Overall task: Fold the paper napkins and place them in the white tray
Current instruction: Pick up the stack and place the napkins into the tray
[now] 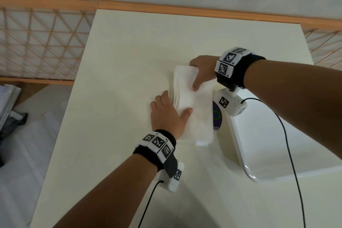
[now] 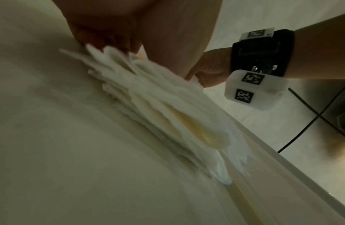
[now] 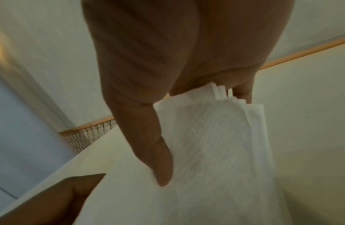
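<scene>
A stack of white paper napkins [image 1: 192, 102] lies in the middle of the cream table [image 1: 120, 57], and its left edge fans out in loose layers [image 2: 148, 106]. My left hand [image 1: 166, 114] grips that left edge, thumb on top and fingers curled at the side [image 2: 106, 39]. My right hand [image 1: 201, 70] pinches the far end, with its thumb [image 3: 160, 155] pressed on the top sheet [image 3: 216, 144] and its fingers behind. The white tray [image 1: 238, 146] stands just right of the stack; the part in view holds nothing.
A purple disc with a green ring [image 1: 216, 116] peeks out between the stack and the tray. A black cable [image 1: 288, 144] runs across the tray. A wooden rail with netting [image 1: 42, 46] runs behind the table. Floor and dark objects lie at left.
</scene>
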Available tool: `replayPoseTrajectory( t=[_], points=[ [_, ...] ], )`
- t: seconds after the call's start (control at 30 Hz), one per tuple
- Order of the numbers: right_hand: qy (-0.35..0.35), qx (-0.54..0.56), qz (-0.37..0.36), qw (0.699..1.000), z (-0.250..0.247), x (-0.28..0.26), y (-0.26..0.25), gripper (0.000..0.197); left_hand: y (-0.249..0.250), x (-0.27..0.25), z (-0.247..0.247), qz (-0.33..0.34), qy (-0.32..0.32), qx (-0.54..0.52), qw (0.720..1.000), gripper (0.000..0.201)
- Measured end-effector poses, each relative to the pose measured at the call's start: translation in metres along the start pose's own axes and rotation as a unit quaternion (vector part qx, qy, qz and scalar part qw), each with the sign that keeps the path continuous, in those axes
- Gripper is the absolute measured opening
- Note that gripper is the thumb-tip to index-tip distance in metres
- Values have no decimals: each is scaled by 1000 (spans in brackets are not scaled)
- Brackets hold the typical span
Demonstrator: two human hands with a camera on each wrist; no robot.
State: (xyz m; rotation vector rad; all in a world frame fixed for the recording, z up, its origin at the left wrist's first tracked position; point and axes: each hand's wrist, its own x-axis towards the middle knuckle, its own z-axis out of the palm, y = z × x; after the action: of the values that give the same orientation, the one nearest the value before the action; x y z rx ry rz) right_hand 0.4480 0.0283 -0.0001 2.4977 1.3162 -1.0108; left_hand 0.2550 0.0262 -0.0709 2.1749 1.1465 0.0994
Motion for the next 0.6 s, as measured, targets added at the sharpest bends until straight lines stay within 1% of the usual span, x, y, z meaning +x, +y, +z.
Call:
replayPoseTrajectory(
  t=[0.13, 0.2, 0.27, 0.33, 0.37, 0.43, 0.47, 0.53, 0.6],
  points=[
    [24, 32, -13, 999, -7, -20, 1, 66, 1, -2, -7, -3, -30, -32, 999, 101],
    [17, 31, -27, 999, -15, -37, -2, 65, 3, -3, -17, -5, -49, -73, 996, 106],
    [6, 15, -55, 998, -27, -59, -9, 51, 5, -4, -31, 8, -65, -135, 989, 104],
    [-15, 27, -88, 996, -36, -84, -18, 32, 9, -6, -49, 41, -77, -191, 978, 93],
    [-29, 39, -102, 994, -40, -96, -22, 29, 12, -8, -60, 58, -86, -216, 971, 86],
    [-50, 68, -122, 989, -49, -121, -31, 30, 19, -18, -81, 72, -132, -277, 949, 75],
    [-48, 78, -127, 988, -52, -133, -35, 32, 21, -24, -90, 64, -164, -316, 932, 73],
    [-20, 97, -132, 986, -58, -155, -41, 33, 23, -38, -104, 48, -212, -382, 898, 66],
    [32, 129, -129, 983, -61, -173, -42, 36, 25, -54, -112, 45, -234, -419, 876, 51]
  ],
)
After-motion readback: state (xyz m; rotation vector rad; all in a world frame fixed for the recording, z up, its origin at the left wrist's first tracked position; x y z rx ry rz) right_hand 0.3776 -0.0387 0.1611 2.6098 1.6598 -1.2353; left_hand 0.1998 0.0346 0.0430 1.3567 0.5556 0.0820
